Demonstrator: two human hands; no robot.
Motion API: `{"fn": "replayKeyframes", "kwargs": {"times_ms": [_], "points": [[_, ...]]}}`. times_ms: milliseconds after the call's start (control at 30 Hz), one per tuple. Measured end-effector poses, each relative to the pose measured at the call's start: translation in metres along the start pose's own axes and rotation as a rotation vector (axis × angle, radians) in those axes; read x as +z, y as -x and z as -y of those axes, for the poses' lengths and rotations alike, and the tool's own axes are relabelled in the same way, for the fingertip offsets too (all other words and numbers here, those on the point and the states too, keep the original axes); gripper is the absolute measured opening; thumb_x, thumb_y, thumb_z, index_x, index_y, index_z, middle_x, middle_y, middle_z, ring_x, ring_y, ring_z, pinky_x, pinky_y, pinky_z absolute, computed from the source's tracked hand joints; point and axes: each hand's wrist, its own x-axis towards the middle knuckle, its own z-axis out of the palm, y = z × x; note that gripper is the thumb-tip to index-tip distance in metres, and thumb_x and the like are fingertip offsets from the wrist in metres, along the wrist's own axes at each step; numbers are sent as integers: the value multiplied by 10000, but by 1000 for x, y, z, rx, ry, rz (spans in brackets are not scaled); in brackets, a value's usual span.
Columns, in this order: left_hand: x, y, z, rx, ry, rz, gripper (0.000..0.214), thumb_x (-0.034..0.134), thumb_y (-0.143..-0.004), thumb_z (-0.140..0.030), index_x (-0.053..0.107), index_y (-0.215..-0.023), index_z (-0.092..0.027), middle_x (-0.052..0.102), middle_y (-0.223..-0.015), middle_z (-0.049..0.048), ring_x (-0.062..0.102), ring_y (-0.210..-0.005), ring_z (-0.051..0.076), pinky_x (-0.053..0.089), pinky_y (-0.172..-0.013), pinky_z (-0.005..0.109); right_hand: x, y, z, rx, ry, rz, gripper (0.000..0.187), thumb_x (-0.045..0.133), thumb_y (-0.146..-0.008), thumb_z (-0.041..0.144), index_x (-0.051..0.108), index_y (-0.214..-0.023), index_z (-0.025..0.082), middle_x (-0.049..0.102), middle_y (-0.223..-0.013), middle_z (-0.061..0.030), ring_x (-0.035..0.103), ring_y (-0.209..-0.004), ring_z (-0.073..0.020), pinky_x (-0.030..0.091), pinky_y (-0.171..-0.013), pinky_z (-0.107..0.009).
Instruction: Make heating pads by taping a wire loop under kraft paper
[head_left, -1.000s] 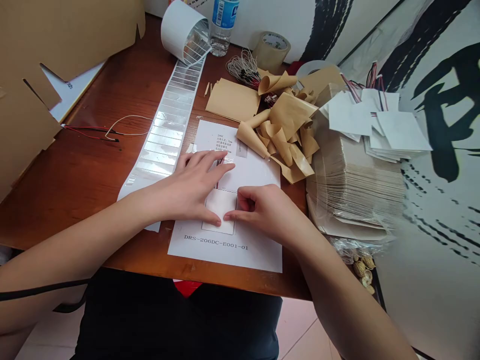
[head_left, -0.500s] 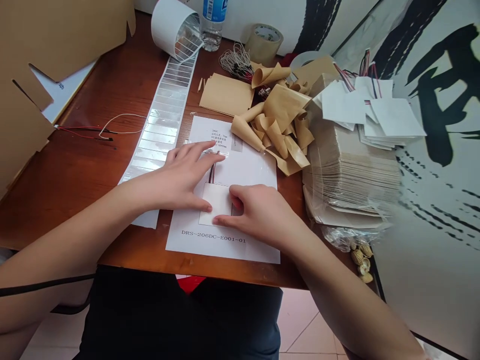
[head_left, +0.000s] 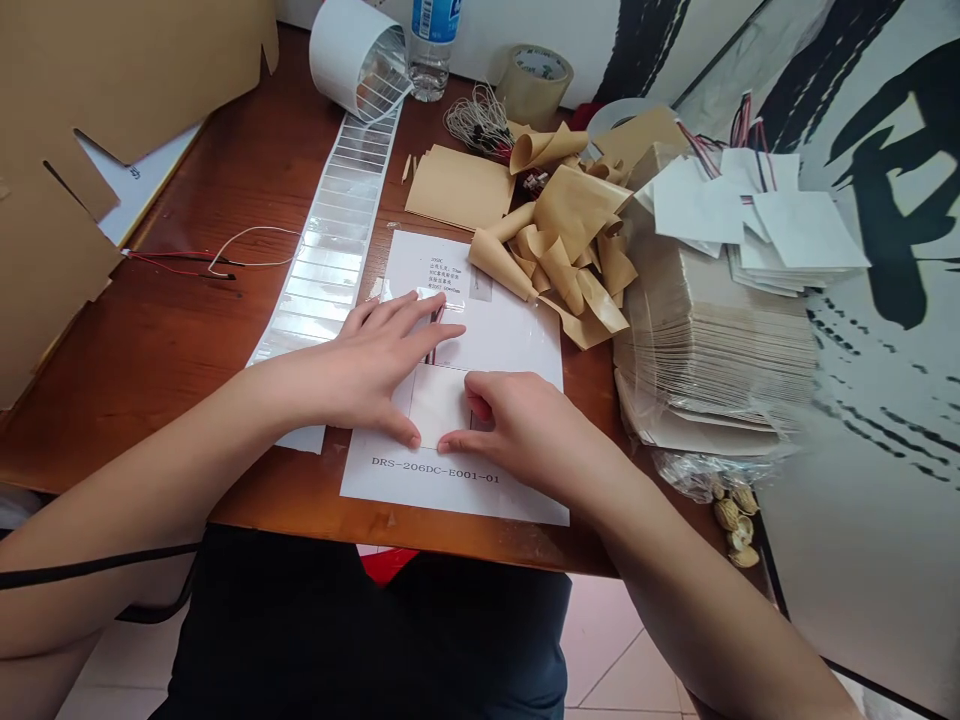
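Note:
A white square pad (head_left: pixel 441 405) lies flat on a printed white sheet (head_left: pixel 457 500), with thin dark and red wires (head_left: pixel 432 350) running from its top edge. My left hand (head_left: pixel 382 365) is open over the sheet, fingers spread across the wires and thumb at the pad's lower left corner. At the pad's right edge, my right hand (head_left: pixel 525 425) has its fingers curled, with the thumb resting on the lower edge and the index finger at the upper right corner. The curled fingers cover part of that edge.
Left of the sheet runs a strip of silver labels (head_left: pixel 330 240) from a roll (head_left: pixel 341 60). Brown paper curls (head_left: pixel 566 240) and brown squares (head_left: pixel 461 190) lie behind. A wrapped cardboard stack (head_left: pixel 712 350) carries white wired pads (head_left: pixel 810 230). A cardboard box (head_left: pixel 135 60) stands left.
My left hand has slid down slightly, its thumb moving to the pad's lower left corner and its fingers shifting over the wires. My right hand keeps its place; the view shifts a little.

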Motion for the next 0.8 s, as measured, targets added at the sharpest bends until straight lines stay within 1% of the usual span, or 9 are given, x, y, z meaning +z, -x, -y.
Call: {"fn": "replayKeyframes", "kwargs": {"times_ms": [133,267,433,567,633,733,800], "points": [[-1,0,6,-42,37,3,1127,833,-644,-548,280,-1594,-294,47,-1744,118,2,-1597,404,103,-1249,640,-5,1,-3,40,-15,23,470,845,-725,398,411,-649,237,573,-656,19,462,-638,-163,296,-571,-287],[-4,0,8,-68,67,-5,1051,770,-711,-514,252,-1601,-305,14,-1746,112,-9,-1603,380,123,-1245,643,-8,-1,-7,93,-54,30,480,835,-703,402,389,-638,237,543,-627,35,444,-625,-155,283,-548,-289],[-6,-1,5,-109,91,0,964,704,-766,-459,248,-1602,-311,57,-1742,109,4,-1605,362,116,-1246,642,-10,-8,-16,113,-91,-19,500,823,-672,377,350,-595,232,460,-562,49,383,-590,-136,260,-533,-291],[-5,-4,5,-108,112,-44,883,670,-774,-451,312,-1571,-327,143,-1725,111,67,-1596,368,153,-1232,655,-12,-13,-21,117,-150,-70,527,819,-669,390,326,-574,226,417,-538,51,361,-578,-126,245,-530,-298],[-5,-5,5,-133,123,-64,859,662,-772,-427,336,-1559,-320,165,-1716,116,92,-1590,374,169,-1231,649,-13,-16,-22,151,-187,-88,527,808,-677,410,325,-573,226,425,-529,51,369,-565,-123,250,-529,-302],[-3,-6,2,-167,142,-80,842,643,-787,-394,327,-1564,-317,152,-1714,117,85,-1593,366,163,-1238,639,-13,-19,-24,210,-244,-99,503,783,-694,437,341,-576,229,482,-512,44,420,-541,-127,284,-536,-305],[-1,-6,-1,-179,150,-107,810,626,-813,-393,327,-1561,-312,168,-1706,122,100,-1591,361,156,-1240,637,-14,-21,-25,213,-282,-106,482,758,-720,444,349,-580,232,514,-498,34,458,-529,-134,302,-543,-307]]}}
